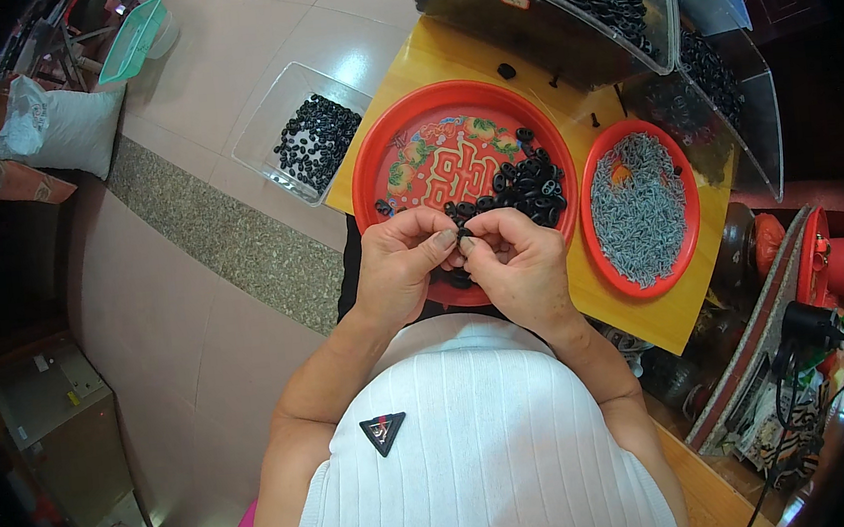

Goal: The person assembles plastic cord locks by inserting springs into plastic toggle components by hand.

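Observation:
My left hand (404,262) and my right hand (517,260) meet over the near part of a round red tray (361,158) with a printed floral pattern. Pinched between the thumbs and forefingers of both is a small black plastic part (463,234), mostly covered by my fingertips. A heap of similar black oval parts (536,188) lies in the tray's right side, and some show below my hands. Right of the tray, a smaller red oval dish (596,238) holds many grey metal screws (640,209) and a small orange piece (620,175).
A yellow table (438,49) carries both trays. Clear bins (663,32) of black parts stand at its back right. On the floor to the left sits a clear box (253,143) with black pieces. A white sack (78,118) and a green basket (134,43) are farther left.

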The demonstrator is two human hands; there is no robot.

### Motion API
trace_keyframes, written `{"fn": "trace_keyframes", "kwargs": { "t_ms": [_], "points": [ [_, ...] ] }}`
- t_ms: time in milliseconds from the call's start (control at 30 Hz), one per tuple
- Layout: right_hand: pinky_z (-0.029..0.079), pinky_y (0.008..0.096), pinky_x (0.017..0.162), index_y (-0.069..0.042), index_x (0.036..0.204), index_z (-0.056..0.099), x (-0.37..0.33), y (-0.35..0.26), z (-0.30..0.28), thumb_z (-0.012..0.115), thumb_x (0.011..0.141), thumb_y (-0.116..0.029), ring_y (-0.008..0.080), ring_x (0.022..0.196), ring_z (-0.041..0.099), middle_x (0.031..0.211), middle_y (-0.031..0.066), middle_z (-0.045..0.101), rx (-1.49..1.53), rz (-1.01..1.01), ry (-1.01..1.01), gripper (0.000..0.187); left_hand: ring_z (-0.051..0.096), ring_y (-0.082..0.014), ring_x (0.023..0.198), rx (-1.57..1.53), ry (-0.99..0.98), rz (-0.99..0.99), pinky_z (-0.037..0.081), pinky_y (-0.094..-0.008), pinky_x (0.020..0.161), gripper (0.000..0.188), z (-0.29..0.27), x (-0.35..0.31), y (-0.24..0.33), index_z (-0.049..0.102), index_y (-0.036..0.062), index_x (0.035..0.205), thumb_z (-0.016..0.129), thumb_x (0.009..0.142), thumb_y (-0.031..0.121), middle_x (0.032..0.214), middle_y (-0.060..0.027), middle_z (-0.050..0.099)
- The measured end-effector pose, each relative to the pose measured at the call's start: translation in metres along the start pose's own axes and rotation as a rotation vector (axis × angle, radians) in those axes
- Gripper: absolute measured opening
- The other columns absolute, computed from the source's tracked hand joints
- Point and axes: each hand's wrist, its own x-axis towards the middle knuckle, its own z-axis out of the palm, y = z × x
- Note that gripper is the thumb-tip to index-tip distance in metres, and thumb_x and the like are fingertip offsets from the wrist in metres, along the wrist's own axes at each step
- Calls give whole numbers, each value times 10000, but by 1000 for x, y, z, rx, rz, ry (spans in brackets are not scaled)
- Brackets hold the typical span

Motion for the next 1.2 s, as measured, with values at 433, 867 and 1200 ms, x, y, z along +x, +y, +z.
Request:
{"fn": "trace_keyframes", "kwargs": {
  "t_ms": [433,867,1200],
  "points": [
    [484,194,522,33,814,577,-3,7,-8,550,776,36,71,609,582,682,54,602,-203,-116,-30,47,574,-115,620,243,28,19,484,-223,583,16,4,4,-9,563,-33,792,552,782,-25,721,-78,600],
    [491,196,521,32,880,537,10,-2,-39,533,807,3,78,605,566,719,47,577,205,165,12,79,569,-115,701,934,199,414,463,-213,602,204,-26,15,43,569,-25,973,579,769,-29,835,-52,571],
    [484,192,520,24,874,540,5,7,-38,536,801,8,64,595,552,708,35,564,226,194,-22,74,511,-310,749,1809,-227,460,434,-374,673,145,-6,27,36,600,-1,755,632,615,-15,783,-142,532]
  ]
}}
